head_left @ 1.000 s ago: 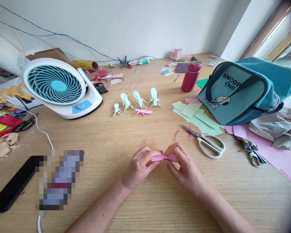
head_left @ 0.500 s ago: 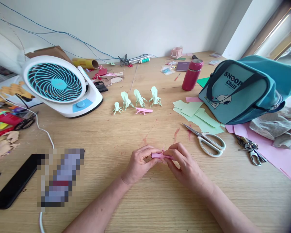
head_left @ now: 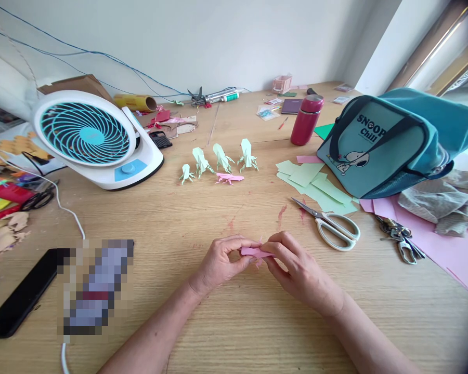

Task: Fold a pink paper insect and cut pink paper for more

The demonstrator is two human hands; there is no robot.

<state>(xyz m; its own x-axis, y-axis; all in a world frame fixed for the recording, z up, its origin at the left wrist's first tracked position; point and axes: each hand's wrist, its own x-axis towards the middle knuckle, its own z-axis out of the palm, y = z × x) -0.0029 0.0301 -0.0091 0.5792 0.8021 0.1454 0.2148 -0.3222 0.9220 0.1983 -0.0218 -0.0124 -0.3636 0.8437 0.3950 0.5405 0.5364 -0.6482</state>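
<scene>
Between my two hands is a small folded pink paper figure [head_left: 253, 252] with thin leg-like points showing above and below it. My left hand [head_left: 222, 259] pinches its left end between thumb and fingers. At the right end, my right hand [head_left: 294, 265] grips it, its fingertips hiding that part. Beyond my hands stand several pale green origami insects [head_left: 221, 157] in a row. A finished-looking pink origami insect [head_left: 230, 178] lies just in front of them.
White-handled scissors [head_left: 337, 231] lie right of my hands, below green paper pieces [head_left: 312, 182]. Farther right are keys [head_left: 401, 239], pink sheets [head_left: 444, 249] and a teal bag [head_left: 378, 140]. A red flask [head_left: 307, 119] stands behind. At left are a fan [head_left: 97, 137] and a black phone-like slab [head_left: 27, 291].
The pink paper figure has turned slightly, so its flat upper face shows more and the right-hand fingers sit closer to its middle. The whole view has shifted a little.
</scene>
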